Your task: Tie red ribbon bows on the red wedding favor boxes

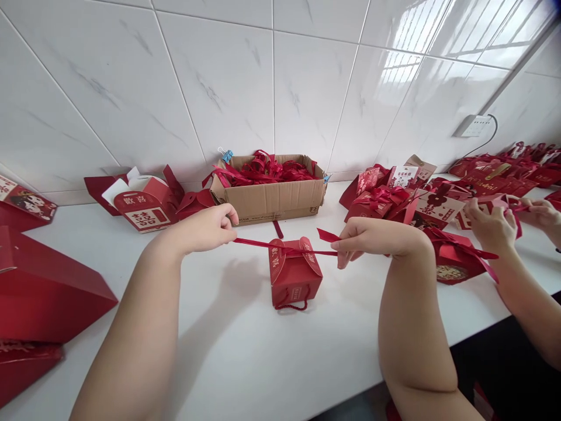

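Ribbon (254, 242) across red box (288, 275) between both hands (208, 229) (368, 237), left tip hidden

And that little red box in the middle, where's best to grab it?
Probably low on the squarish body of the red box, coming from left and right, below the ribbon. That ribbon lies across the curved top flaps, and the cord loop droops in front, so those spots look awkward.
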`<state>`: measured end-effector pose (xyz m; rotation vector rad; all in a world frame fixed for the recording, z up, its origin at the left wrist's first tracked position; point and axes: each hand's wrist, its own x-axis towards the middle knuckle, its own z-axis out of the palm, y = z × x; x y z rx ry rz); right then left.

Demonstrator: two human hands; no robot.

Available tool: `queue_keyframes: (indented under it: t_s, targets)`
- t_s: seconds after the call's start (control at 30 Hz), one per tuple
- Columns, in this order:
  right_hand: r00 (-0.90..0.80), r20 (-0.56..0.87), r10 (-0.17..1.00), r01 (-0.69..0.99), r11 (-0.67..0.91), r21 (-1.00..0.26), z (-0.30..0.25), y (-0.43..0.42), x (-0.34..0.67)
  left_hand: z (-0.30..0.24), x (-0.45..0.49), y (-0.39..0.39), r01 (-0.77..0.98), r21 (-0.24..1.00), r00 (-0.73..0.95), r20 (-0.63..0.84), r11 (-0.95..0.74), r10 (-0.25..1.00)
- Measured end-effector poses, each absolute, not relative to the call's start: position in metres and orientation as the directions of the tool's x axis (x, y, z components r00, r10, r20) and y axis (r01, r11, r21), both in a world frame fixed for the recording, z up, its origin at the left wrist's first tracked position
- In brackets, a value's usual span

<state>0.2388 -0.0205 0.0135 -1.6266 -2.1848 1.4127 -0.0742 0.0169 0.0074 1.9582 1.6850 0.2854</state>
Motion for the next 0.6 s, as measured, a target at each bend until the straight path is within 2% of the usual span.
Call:
queue_keyframes:
  t_s: [0.23, 0.43, 0.6]
  targets:
    - [-0.389, -0.471, 0.791, 0.703, -0.075, -0.707, 0.014, -0.021, 0.249, 0.002, -0.074, 0.025, 0.871, 0.49, 0.164, -0.23, -0.032, 0.959]
    - [-0.326, -0.447, 0.833, 0.684, -0.118, -0.72, 0.002, -0.016, 0.257, -0.003, -0.076, 0.03, 0.884, 0.468, 0.126, -0.239, 0.001, 0.963]
    - [-0.266, -0.552, 0.79, 0.669, -0.261, -0.696, -0.002, -0.008, 0.264, -0.006, -0.078, 0.036, 0.921, 0.388, 0.1, -0.294, 0.023, 0.95]
